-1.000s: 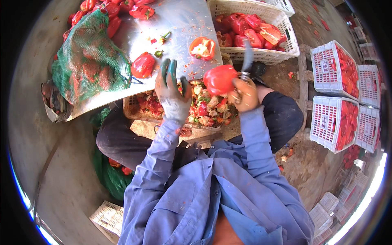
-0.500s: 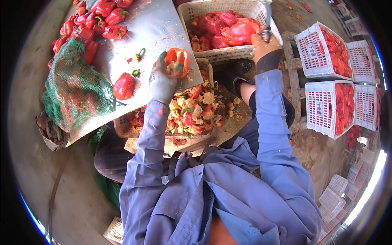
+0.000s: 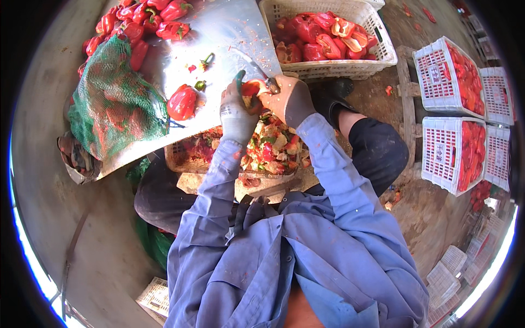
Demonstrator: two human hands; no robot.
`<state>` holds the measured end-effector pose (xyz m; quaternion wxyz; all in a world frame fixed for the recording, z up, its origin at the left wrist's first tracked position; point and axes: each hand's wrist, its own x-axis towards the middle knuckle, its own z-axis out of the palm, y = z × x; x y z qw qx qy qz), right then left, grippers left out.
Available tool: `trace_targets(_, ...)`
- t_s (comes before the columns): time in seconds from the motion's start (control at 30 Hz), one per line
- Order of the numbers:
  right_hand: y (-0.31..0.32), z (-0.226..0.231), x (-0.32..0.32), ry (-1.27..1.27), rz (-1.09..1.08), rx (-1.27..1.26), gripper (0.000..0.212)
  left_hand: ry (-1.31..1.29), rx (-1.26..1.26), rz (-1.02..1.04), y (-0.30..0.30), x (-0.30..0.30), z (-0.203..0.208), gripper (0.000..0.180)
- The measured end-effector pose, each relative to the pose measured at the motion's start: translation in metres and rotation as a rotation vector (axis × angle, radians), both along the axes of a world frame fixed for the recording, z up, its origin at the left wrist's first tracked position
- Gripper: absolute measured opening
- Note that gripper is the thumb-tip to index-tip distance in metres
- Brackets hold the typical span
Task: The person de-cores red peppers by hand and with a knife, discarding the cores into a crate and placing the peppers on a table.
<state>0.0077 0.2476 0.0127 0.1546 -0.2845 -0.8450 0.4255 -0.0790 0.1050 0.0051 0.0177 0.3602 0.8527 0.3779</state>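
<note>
My left hand (image 3: 235, 112), in a grey-white glove, is closed on a cut red bell pepper (image 3: 253, 89) above the table's near right corner. Against the pepper's right side is my right hand (image 3: 284, 99), wrapped round the dark handle of a knife (image 3: 270, 83). The knife's blade points up and left past the pepper; its contact with the flesh is hard to make out. Below both hands, a crate (image 3: 175, 164) holds pepper cores and trimmings (image 3: 273, 147). A whole red pepper (image 3: 182, 103) lies on the table left of my left hand, near loose green stems (image 3: 206, 61).
The metal table (image 3: 219, 33) carries a pile of red peppers (image 3: 136, 22) and a green mesh sack (image 3: 115, 104). Beyond my right hand stands a white crate (image 3: 328, 68) of cut peppers. Several filled crates (image 3: 437, 71) stand on a wooden pallet (image 3: 408, 98) at right.
My right hand has come back from the crate of cut peppers, bringing the knife to the pepper in my left hand. A red pepper piece that was by that hand now lies in the crate.
</note>
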Motion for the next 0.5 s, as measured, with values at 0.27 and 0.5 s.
trace_targets(0.27,-0.041,0.006,0.029,0.118,-0.188,-0.138,0.023,-0.008,-0.589,0.096,-0.016,0.022,0.036,0.075)
trace_targets(0.5,-0.046,-0.002,0.036,0.249,-0.166,-0.398,0.02,-0.296,0.2,0.089,-0.045,0.032,-0.01,0.059)
